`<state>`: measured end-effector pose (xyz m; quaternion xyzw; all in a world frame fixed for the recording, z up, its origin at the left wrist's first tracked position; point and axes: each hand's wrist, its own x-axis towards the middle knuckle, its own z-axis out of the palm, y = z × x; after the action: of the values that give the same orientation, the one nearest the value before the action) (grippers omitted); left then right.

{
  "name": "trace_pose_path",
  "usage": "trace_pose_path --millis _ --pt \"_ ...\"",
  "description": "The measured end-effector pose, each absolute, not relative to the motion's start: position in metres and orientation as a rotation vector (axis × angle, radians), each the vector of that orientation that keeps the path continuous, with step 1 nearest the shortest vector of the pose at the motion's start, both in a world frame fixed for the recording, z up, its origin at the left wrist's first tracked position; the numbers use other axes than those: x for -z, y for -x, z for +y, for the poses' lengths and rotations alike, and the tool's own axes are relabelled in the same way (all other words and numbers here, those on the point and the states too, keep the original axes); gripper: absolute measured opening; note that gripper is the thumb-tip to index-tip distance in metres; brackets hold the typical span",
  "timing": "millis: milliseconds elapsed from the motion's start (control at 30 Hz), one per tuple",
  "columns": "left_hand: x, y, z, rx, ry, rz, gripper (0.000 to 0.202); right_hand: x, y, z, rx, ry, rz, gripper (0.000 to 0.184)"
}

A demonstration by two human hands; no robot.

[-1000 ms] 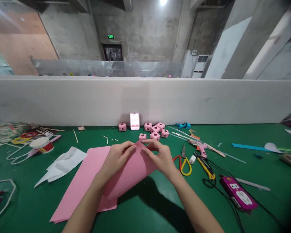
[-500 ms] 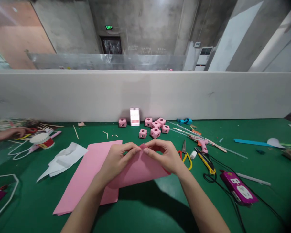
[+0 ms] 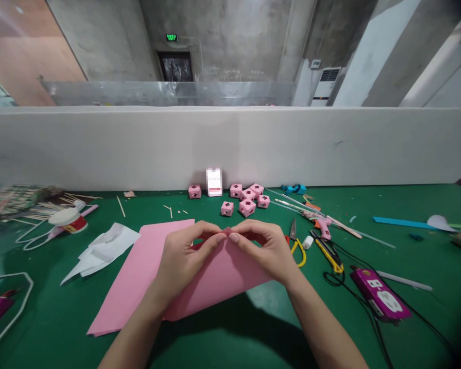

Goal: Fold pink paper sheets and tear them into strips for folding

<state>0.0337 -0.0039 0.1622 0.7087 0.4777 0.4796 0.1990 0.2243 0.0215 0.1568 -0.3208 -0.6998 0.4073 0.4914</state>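
Between my two hands a sheet of pink paper is held up off the table, its top corner bent over at the fingertips. My left hand pinches it just left of that corner, thumb in front and fingers behind. On the other side my right hand grips the same edge with thumb and forefinger, the thumbs almost touching. More pink paper lies flat on the table, partly under my left forearm. Beyond my hands stand several small pink paper boxes with diamond-shaped holes.
Scissors, a yellow utility knife, a pink glue gun and a purple power strip lie at right. Crumpled white paper and a paper cup are at left. A white partition rises behind.
The lower left part of the held pink sheet has swung down and toward me. My fingers keep their pinch at the corner. Another person's hand at far left has gone out of view.
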Motion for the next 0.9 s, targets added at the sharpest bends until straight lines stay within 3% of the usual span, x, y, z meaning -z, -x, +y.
trace_pose_path --millis 233,633,900 --pt "-0.165 -0.034 -0.004 -1.367 -1.961 1.312 0.017 -0.158 -0.225 0.021 -1.004 0.739 -1.702 0.015" --pt "-0.166 -0.031 -0.002 -1.046 -1.845 1.053 0.02 -0.152 -0.238 0.035 -1.58 0.494 -1.551 0.02" --pt "-0.167 -0.032 -0.003 -1.008 -1.815 1.017 0.015 -0.153 -0.237 0.036 -1.645 0.423 -1.566 0.016"
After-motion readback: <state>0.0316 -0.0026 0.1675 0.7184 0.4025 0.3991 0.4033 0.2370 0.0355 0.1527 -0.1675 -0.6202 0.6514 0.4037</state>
